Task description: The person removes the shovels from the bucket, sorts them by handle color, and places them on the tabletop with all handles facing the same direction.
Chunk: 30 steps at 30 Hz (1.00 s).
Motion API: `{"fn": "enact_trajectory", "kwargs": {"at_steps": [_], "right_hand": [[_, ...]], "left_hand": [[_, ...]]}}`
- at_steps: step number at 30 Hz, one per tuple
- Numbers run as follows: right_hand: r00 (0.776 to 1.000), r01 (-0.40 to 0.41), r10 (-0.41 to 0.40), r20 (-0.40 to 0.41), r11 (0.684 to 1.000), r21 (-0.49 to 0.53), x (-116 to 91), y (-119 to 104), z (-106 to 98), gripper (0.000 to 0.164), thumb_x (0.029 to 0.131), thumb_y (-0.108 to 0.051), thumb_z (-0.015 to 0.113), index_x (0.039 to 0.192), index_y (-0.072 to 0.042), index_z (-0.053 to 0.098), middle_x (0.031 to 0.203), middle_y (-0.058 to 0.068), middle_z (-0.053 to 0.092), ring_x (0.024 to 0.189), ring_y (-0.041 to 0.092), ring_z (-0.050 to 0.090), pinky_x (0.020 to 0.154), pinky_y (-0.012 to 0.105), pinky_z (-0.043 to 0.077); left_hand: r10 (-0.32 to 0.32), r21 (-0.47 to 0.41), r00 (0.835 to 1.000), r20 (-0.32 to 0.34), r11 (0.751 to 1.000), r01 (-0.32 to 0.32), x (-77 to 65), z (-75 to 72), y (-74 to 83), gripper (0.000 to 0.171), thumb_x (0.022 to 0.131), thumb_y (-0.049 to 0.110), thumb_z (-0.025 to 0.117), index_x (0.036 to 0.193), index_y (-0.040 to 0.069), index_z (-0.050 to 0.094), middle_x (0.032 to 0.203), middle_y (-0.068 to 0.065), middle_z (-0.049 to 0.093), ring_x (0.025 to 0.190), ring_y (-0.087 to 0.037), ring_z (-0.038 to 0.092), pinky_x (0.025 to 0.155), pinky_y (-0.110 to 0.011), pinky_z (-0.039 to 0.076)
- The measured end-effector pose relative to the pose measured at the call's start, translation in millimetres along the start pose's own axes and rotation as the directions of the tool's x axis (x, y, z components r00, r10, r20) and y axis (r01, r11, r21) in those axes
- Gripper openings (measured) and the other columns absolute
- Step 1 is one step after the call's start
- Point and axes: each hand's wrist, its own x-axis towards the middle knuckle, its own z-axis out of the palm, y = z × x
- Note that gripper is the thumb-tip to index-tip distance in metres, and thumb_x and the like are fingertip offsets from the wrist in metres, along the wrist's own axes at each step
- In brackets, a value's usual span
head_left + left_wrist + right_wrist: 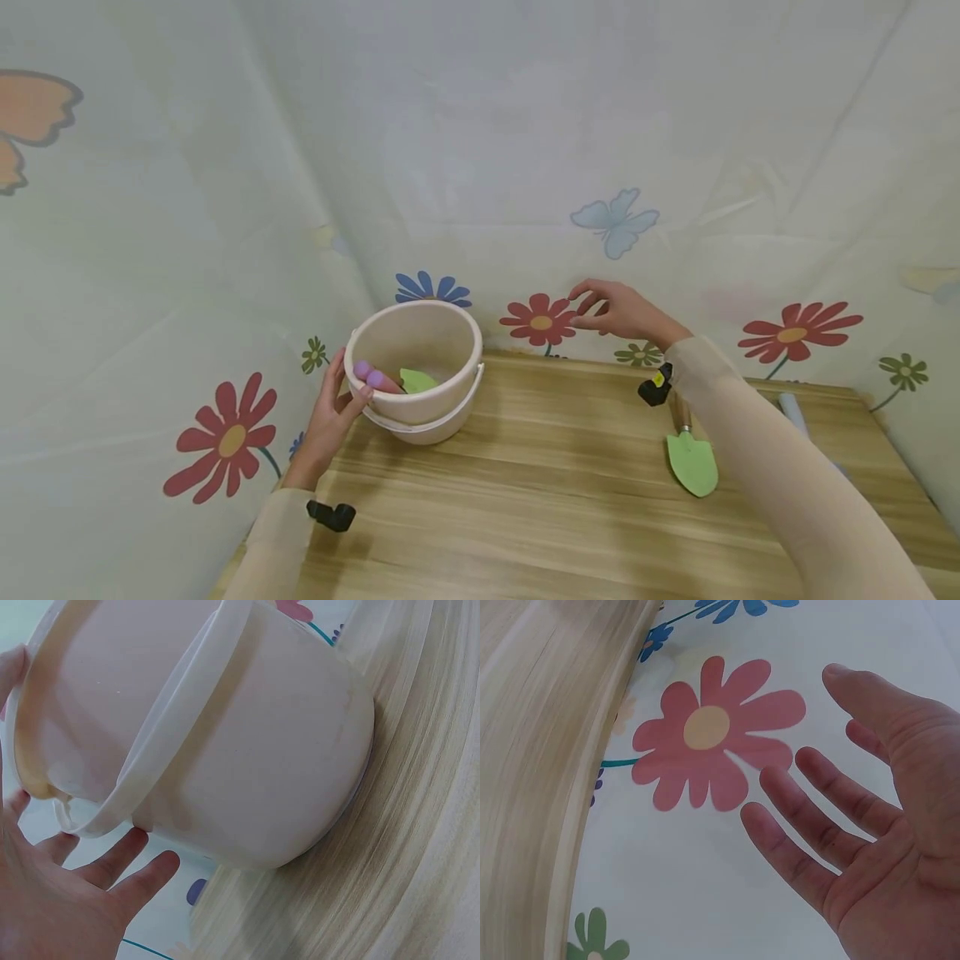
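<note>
A cream bucket stands on the table's left side, its handle hanging low across the outer wall. My left hand holds its left side, thumb at the rim and fingers spread along the outside; the left wrist view shows fingertips against the wall. Inside lie two pink handles with purple ends and a green piece. My right hand hovers above the table's back edge, fingers loosely bent and apart, holding nothing. In the right wrist view, this hand overlaps a printed red flower.
A trowel with a green blade lies right of centre, its wooden handle partly behind my right sleeve. Farther right, a light blue object is partly hidden by the arm. Flower-printed sheeting rises behind the wood-grain table.
</note>
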Motion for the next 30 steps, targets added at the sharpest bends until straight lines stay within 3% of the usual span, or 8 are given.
{"fn": "enact_trajectory", "kwargs": {"at_steps": [4,12,17,30], "right_hand": [[1.000,0.009,-0.009,0.020,1.000,-0.011,8,-9,1,0.046,0.094,-0.028,0.077,0.133,-0.012,0.058,0.121,0.017,0.069,0.098,0.033,0.071,0.077,0.042,0.061],[0.997,0.057,-0.055,0.062,0.998,-0.038,26,-30,2,0.046,0.096,-0.023,0.076,0.135,-0.009,0.056,0.120,0.017,0.069,0.102,0.034,0.070,0.083,0.048,0.060],[0.994,0.070,-0.065,0.090,0.996,-0.053,38,-47,4,0.046,0.095,-0.027,0.077,0.134,-0.014,0.058,0.121,0.014,0.069,0.109,0.034,0.068,0.088,0.048,0.059],[0.982,0.147,-0.138,0.128,0.988,-0.057,79,-77,32,0.042,0.092,-0.030,0.079,0.130,-0.021,0.062,0.119,0.007,0.070,0.107,0.027,0.066,0.090,0.040,0.058]], "left_hand": [[0.000,0.000,1.000,0.002,1.000,0.000,-0.9,0.9,0.5,0.081,0.103,0.030,0.063,0.165,0.039,0.011,0.172,-0.002,0.014,0.140,-0.048,0.041,0.111,-0.065,0.037],[-0.016,0.005,1.000,-0.003,1.000,0.016,-2.0,3.5,4.9,0.082,0.102,0.034,0.064,0.165,0.039,0.011,0.171,0.003,0.014,0.141,-0.047,0.040,0.111,-0.066,0.036],[-0.018,0.001,1.000,-0.003,1.000,0.018,-2.2,4.5,3.9,0.081,0.102,0.034,0.064,0.164,0.040,0.013,0.171,0.003,0.015,0.140,-0.047,0.042,0.111,-0.066,0.036],[-0.021,0.012,1.000,-0.016,1.000,0.022,-3.7,4.3,4.8,0.082,0.102,0.036,0.064,0.165,0.038,0.012,0.171,0.001,0.015,0.139,-0.046,0.043,0.111,-0.066,0.035]]}}
